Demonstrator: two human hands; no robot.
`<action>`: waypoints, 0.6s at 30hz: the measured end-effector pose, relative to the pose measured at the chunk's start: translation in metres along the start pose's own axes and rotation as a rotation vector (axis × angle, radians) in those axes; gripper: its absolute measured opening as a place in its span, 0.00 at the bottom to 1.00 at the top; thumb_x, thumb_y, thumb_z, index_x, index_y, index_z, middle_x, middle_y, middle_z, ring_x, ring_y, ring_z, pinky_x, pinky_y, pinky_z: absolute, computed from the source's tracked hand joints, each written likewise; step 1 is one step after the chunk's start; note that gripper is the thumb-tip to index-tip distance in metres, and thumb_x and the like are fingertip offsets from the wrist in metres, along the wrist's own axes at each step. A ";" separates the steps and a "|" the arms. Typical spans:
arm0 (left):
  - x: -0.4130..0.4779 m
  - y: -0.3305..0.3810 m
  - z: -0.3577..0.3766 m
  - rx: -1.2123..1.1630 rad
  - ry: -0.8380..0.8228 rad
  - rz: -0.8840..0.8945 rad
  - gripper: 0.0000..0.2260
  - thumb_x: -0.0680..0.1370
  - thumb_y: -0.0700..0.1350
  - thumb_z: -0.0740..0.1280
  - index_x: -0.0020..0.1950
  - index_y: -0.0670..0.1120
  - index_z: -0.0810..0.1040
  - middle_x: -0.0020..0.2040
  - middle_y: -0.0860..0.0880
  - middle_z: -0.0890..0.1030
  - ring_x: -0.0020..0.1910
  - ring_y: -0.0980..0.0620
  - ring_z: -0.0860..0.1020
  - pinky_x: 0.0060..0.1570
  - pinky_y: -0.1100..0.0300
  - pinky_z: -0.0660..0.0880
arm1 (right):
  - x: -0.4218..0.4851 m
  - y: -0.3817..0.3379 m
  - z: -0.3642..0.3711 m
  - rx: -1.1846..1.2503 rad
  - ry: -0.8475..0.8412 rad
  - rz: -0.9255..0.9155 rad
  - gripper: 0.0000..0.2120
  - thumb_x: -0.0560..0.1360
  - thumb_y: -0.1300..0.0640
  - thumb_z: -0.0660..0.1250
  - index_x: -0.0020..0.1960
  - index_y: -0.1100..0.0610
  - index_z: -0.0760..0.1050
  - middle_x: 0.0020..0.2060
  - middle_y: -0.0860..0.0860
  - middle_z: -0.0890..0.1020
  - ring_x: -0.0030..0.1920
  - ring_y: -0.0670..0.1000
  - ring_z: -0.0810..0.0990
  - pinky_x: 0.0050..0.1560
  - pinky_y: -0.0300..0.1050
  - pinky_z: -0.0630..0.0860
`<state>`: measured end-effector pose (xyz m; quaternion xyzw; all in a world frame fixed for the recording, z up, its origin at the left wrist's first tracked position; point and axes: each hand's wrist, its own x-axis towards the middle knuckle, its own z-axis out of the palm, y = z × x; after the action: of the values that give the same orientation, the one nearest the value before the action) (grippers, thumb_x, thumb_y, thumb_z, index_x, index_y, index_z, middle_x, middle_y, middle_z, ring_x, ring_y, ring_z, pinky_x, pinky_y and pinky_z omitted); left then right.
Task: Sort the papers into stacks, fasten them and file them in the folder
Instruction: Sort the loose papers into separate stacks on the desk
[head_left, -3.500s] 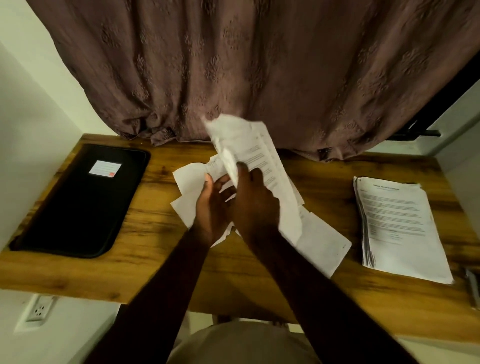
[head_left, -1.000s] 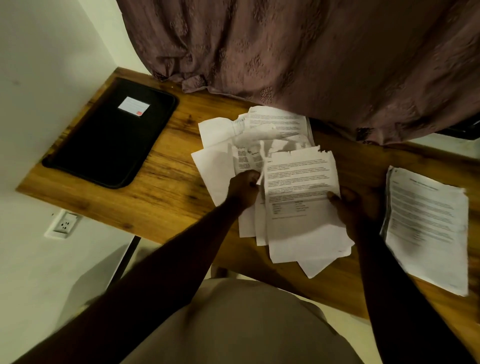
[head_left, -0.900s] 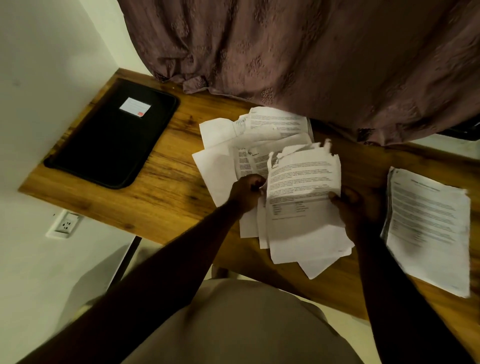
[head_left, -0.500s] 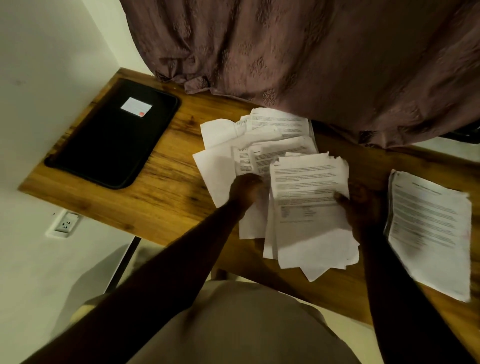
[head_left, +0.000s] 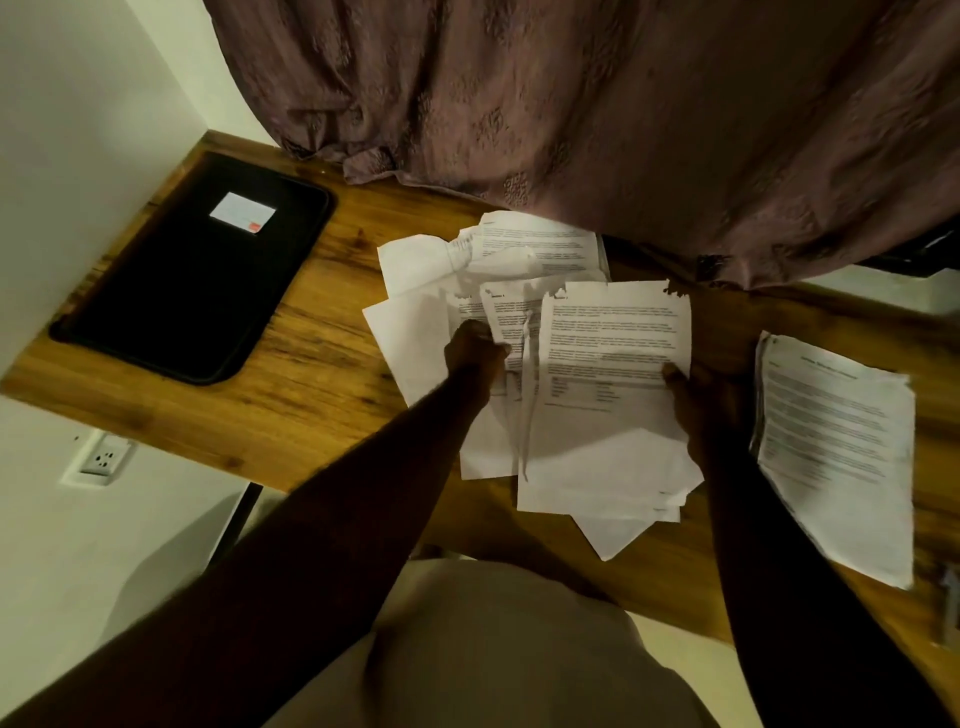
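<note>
A loose pile of printed papers (head_left: 426, 338) lies spread over the middle of the wooden desk (head_left: 311, 379). My right hand (head_left: 693, 387) grips the right edge of a printed sheet with a torn top corner (head_left: 613, 358), which lies over the pile. My left hand (head_left: 475, 351) pinches the sheets just left of it, fingers closed on them. A neat stack of papers (head_left: 836, 441) sits at the desk's right end. The black folder (head_left: 197, 291), shut and bearing a small white label, lies at the left end.
A brown curtain (head_left: 571, 114) hangs over the desk's back edge and touches the far papers. A white wall closes in the left side, with a socket (head_left: 104, 460) below the desk. A dim metal object (head_left: 948, 597) lies at the right front edge.
Both hands came apart from holding raised papers and lowered them. The torn sheet in my right hand has shifted slightly right and flattened onto the pile. The view has tilted.
</note>
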<state>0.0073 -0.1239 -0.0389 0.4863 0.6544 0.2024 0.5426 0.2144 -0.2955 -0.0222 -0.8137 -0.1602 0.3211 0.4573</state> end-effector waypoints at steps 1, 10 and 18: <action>0.001 -0.002 0.000 0.008 -0.027 0.002 0.13 0.73 0.39 0.75 0.57 0.47 0.81 0.57 0.50 0.83 0.55 0.49 0.80 0.54 0.58 0.80 | 0.000 -0.001 0.000 0.003 -0.013 -0.010 0.20 0.83 0.50 0.61 0.71 0.59 0.72 0.61 0.56 0.77 0.59 0.58 0.74 0.55 0.49 0.66; 0.001 -0.006 -0.008 -0.168 -0.249 -0.040 0.17 0.78 0.33 0.68 0.65 0.45 0.79 0.61 0.44 0.81 0.57 0.41 0.81 0.52 0.43 0.83 | 0.000 -0.005 -0.003 0.044 -0.084 -0.054 0.17 0.84 0.54 0.60 0.69 0.60 0.72 0.58 0.54 0.77 0.50 0.50 0.76 0.50 0.43 0.70; -0.006 -0.001 -0.006 -0.248 -0.288 -0.053 0.16 0.78 0.33 0.69 0.64 0.44 0.79 0.60 0.43 0.82 0.57 0.40 0.81 0.52 0.40 0.82 | -0.001 -0.002 -0.005 0.173 -0.108 -0.028 0.19 0.84 0.59 0.60 0.73 0.61 0.70 0.65 0.56 0.77 0.57 0.53 0.76 0.58 0.49 0.75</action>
<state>0.0011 -0.1280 -0.0351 0.4221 0.5525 0.1953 0.6917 0.2168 -0.2979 -0.0181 -0.7503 -0.1677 0.3708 0.5209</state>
